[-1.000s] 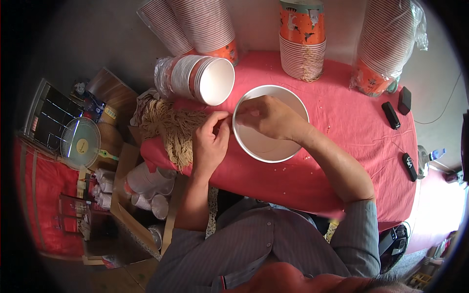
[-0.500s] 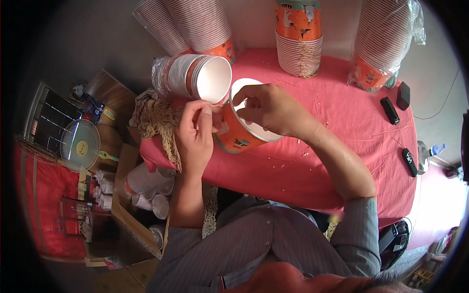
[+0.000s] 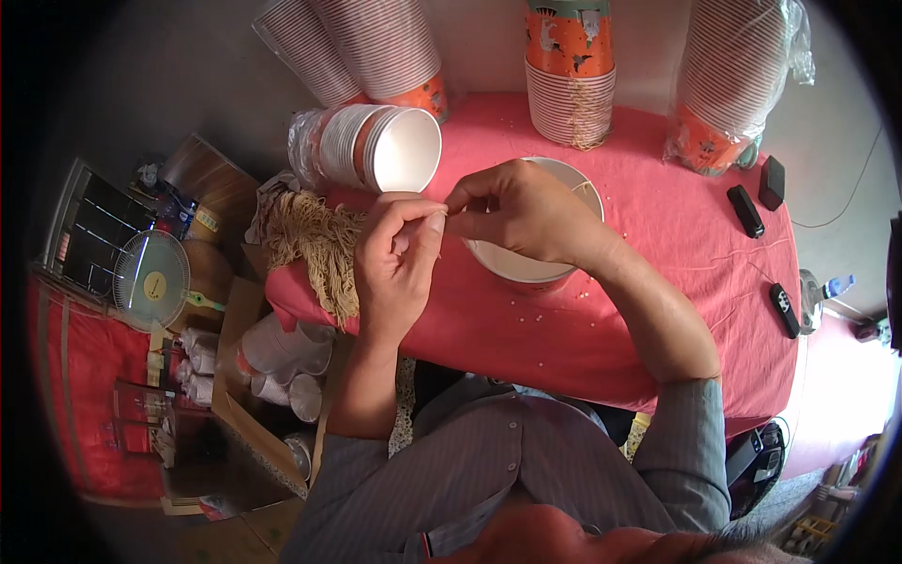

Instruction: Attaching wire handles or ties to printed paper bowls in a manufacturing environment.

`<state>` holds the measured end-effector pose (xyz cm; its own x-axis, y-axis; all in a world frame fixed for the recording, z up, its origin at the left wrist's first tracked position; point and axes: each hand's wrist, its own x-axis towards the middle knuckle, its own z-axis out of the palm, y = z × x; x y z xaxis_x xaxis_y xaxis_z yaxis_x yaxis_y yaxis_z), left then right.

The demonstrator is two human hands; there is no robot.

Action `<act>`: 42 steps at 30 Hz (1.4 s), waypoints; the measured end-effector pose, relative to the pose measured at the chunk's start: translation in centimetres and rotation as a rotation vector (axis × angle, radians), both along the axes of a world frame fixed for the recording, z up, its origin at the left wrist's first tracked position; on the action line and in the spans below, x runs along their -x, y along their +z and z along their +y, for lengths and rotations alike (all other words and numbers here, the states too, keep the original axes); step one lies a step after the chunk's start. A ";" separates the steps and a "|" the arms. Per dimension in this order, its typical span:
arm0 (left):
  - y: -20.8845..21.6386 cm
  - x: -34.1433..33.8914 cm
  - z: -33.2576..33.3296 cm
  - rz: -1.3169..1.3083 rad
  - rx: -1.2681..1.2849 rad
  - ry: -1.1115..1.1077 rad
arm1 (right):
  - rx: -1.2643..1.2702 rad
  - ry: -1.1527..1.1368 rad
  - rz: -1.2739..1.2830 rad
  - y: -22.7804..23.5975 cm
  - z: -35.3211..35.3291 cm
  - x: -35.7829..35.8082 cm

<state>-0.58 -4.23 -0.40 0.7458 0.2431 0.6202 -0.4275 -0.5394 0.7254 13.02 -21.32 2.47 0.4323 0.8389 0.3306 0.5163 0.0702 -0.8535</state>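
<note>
My left hand and my right hand meet fingertip to fingertip, both in a pinch, just left of an open paper bucket. What the fingertips hold is too small to make out. The bucket stands under my right hand, its pale inside turned up; a bit of beige string shows at its far right rim. Beside my left hand hangs a bundle of beige string over the table's left edge. A nested row of paper buckets lies on its side behind my left hand, white mouth facing right.
Tall stacks of orange-patterned buckets stand at the back of the red-covered table. Small white beads dot the cloth. Black devices lie at the right. Below the left edge, a cardboard box holds more buckets.
My right hand has come out of the bucket and moved left to meet my left fingertips. The bucket, tilted before, now sits more upright, further right, mostly under my right hand.
</note>
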 end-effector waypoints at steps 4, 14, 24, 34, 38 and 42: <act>0.3 -0.3 -1.3 0.064 0.217 -0.026 | -0.018 0.049 0.161 -1.0 0.5 -1.4; -2.6 -1.5 -0.2 0.266 0.464 -0.112 | -0.092 0.121 0.382 -1.0 0.9 -2.0; -1.8 -2.5 1.8 0.218 0.609 -0.058 | 0.200 -0.090 -0.325 -0.2 -1.5 -3.4; 1.4 -3.0 0.5 0.424 -0.161 -0.138 | 0.017 -0.113 -0.256 -0.1 -1.0 -3.2; 1.1 -2.8 1.2 0.506 -0.031 -0.175 | -0.077 -0.143 -0.218 -1.4 -0.2 -3.8; 0.6 -3.1 1.9 0.577 0.152 -0.133 | -0.063 -0.304 -0.316 -0.7 -0.5 -3.4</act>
